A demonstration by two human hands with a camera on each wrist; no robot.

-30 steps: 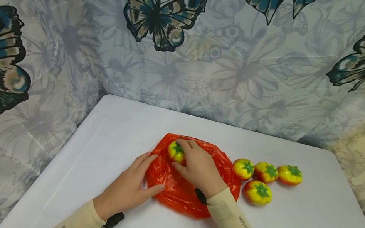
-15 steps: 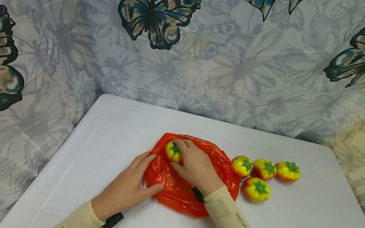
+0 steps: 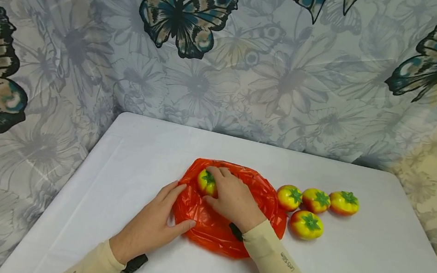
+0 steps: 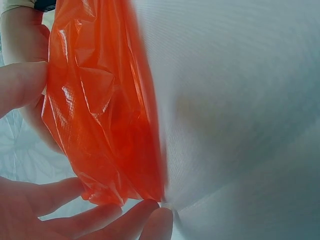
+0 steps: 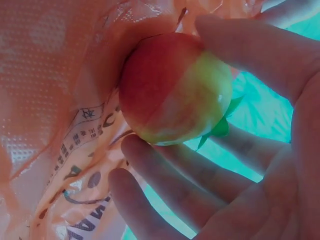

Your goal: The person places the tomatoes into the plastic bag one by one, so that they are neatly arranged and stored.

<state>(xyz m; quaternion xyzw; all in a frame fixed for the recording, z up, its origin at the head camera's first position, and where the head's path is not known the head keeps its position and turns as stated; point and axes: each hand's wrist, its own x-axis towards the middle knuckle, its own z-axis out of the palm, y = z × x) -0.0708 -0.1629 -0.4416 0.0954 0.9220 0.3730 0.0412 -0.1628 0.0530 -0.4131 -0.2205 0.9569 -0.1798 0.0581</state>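
A red plastic bag (image 3: pixel 222 230) lies on the table, with a glossy yellow-and-red persimmon (image 3: pixel 204 184) on it toward its far left side. My right hand (image 3: pixel 232 199) holds this persimmon from above. In the right wrist view, the thumb (image 5: pixel 240 42) and fingers curl round the persimmon (image 5: pixel 170 90), whose green leafy cap faces the palm. My left hand (image 3: pixel 156 221) rests against the bag's left edge, its fingers mostly straight. The left wrist view has its fingertips touching the edge of the bag (image 4: pixel 105 110).
Several similar persimmons stand right of the bag: a near one (image 3: pixel 306 225), and a row with one beside the bag (image 3: pixel 289 198), a middle one (image 3: pixel 316 200) and an outer one (image 3: pixel 344 203). The white table (image 3: pixel 372 265) ends at a butterfly-patterned cloth backdrop (image 3: pixel 292 86).
The head view has shifted slightly, so the things appear a little further left and up. Hands, bag and persimmons keep nearly the same places relative to each other.
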